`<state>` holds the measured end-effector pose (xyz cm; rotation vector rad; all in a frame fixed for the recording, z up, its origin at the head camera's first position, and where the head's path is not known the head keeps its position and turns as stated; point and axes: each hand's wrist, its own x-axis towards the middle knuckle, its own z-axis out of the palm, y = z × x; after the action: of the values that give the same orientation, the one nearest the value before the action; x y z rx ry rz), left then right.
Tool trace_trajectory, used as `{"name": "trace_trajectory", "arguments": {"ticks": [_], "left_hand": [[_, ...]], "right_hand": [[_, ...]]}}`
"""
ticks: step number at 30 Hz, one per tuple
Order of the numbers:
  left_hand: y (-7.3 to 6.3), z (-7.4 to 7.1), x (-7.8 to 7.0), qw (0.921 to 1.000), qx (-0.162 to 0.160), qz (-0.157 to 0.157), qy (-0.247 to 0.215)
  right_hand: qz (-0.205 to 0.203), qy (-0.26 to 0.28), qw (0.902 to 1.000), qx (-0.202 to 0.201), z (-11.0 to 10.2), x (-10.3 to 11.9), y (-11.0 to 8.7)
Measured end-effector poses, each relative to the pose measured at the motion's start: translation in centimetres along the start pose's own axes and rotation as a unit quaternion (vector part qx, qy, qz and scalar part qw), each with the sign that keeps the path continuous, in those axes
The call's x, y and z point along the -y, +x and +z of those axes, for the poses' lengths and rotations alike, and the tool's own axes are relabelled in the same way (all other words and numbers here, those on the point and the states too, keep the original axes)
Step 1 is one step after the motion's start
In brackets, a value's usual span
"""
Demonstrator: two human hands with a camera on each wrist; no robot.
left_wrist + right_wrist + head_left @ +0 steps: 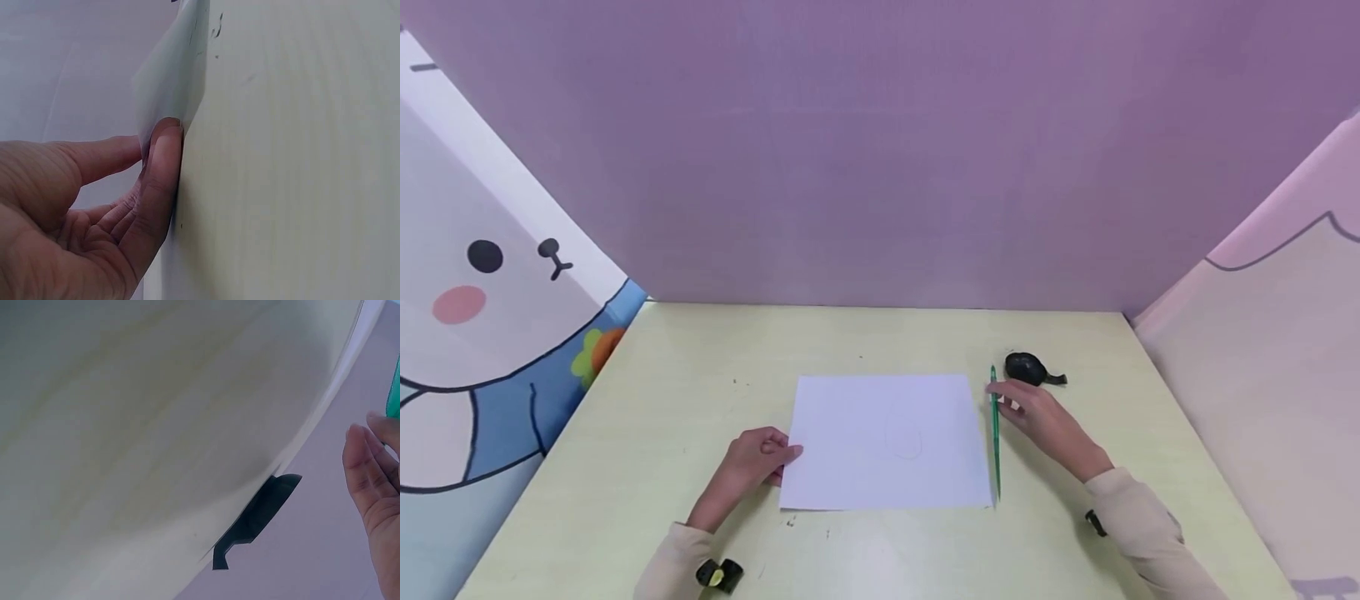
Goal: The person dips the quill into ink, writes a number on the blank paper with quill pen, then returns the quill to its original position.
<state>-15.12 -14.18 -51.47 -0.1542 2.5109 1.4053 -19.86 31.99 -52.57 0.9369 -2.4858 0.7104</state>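
Observation:
A white sheet of paper (857, 442) bears a faint curved line right of its middle. My left hand (756, 458) pinches its left edge, thumb on top and fingers beneath. In the left wrist view that edge of the sheet (165, 87) bends up off the table. Just right of the sheet, my right hand (1030, 412) pinches a thin green pen-like stick (996, 450) near its upper end. Its tapered end points toward me. The right wrist view shows the curled fingers (362, 469) and only a sliver of the green stick (394, 394).
Behind my right hand lies a small black object (1025, 367) with a rounded body and narrow tail. The pale table (715, 350) carries small dark marks. A purple panel (880, 167) rises at its far edge, and printed panels flank both sides.

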Motion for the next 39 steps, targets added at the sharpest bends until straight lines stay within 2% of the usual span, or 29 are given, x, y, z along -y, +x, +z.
{"name": "trace_trajectory", "arguments": {"ticks": [8,17,30,39], "left_hand": [[0.1,-0.1,-0.1,0.9999,0.009,0.001,0.006],[0.3,0.2,0.1,1.0000,0.009,0.001,0.002],[0.1,0.1,-0.3,0.9998,0.019,0.008,0.004],[0.1,-0.2,0.0,0.9997,0.022,0.012,0.007]], "right_hand": [[-0.011,-0.036,0.9993,-0.006,-0.4,-0.1,-0.4],[-0.007,-0.075,0.9971,0.008,-0.5,-0.4,-0.6],[-0.024,-0.108,0.9938,0.004,-1.7,-0.9,-0.9],[-0.014,-0.128,0.9915,0.014,-2.2,-1.2,-0.9]]}}
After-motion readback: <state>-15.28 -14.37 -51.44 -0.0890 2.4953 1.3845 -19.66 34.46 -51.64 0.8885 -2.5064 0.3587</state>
